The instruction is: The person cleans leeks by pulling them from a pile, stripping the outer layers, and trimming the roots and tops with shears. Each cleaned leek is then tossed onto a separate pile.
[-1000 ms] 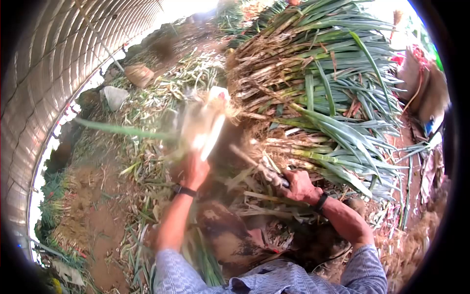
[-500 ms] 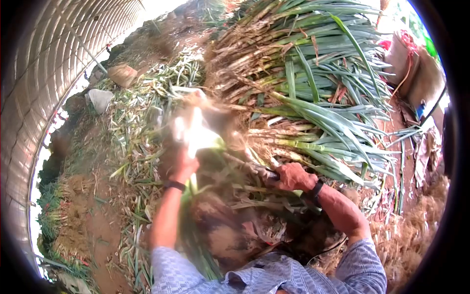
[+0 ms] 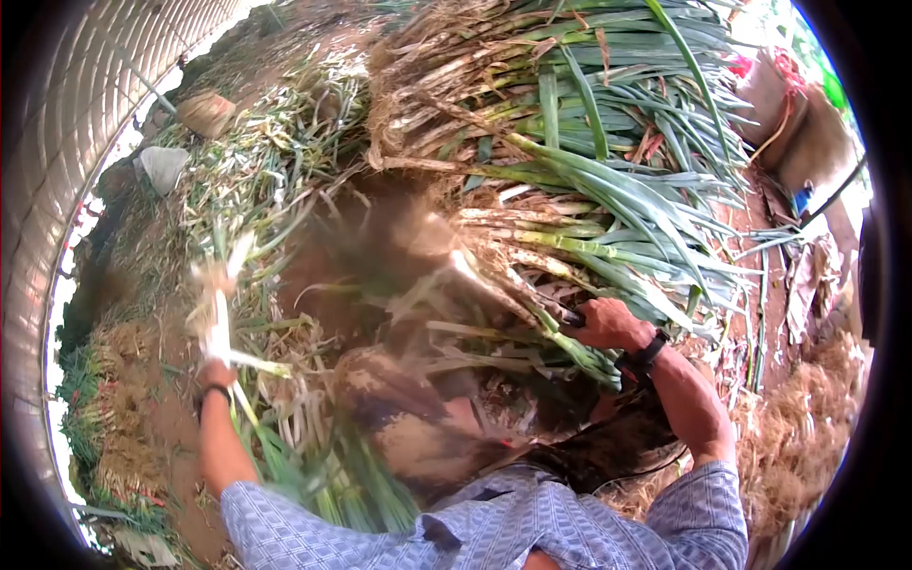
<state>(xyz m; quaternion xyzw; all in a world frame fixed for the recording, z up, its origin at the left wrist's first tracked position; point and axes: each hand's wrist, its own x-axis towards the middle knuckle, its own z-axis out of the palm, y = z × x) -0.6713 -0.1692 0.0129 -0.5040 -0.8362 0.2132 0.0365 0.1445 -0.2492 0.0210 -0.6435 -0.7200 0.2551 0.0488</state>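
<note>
Swung outward since the earlier frame, the left hand [image 3: 215, 372] was clamped on a pale, motion-blurred scallion stalk [image 3: 220, 321] rising just above it, near the ribbed corrugated wall [image 3: 57, 142]; bare soil [image 3: 180, 446] lay open below. The right hand [image 3: 613, 325] was closed around a blurred knife [image 3: 532, 306], just beside the long-leaved, rooty scallion heap [image 3: 589, 142] beyond.
</note>
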